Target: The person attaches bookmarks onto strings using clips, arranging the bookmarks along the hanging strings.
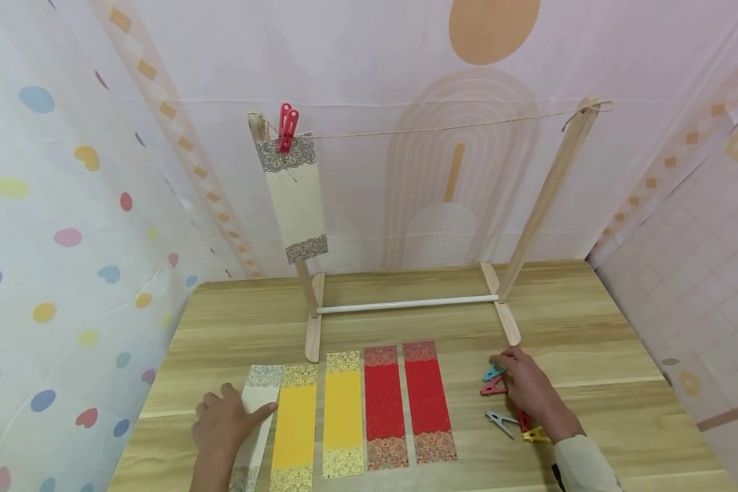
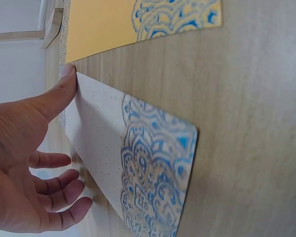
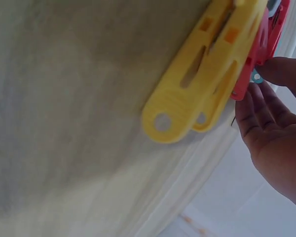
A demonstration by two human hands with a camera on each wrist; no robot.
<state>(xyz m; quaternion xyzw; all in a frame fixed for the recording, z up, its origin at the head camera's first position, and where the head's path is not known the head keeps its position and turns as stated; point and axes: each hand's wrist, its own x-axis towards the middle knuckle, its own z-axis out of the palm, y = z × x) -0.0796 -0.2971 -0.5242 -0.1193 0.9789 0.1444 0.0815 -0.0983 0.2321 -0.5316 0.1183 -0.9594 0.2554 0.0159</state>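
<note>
A person's right hand pinches a small teal plastic clothespin towards the right edge of the wood-grain worktop, thumb and fingertips nearly together around it; how firm the hold is, I cannot tell. Just beside lie two red plastic clothespins, a grey plastic clothespin and a yellow plastic clothespin, grouped, it seems, for that hand's easy reach. Towards the left edge, the left hand has its thumb spread wide from loosely bent fingers, grasping nothing; the thumb touches one long side of a flat white card strip with blue patterned ends, probably to steady it. To its right, two yellow card strips and two red card strips lie side by side, perhaps so each lifts cleanly. Along the far edge stands a pale wooden frame, its slim white rod apparently keeping the posts apart. From its thin string, near the left post, hangs a second white card strip, its top border clamped by a pink-red plastic clothespin.
</note>
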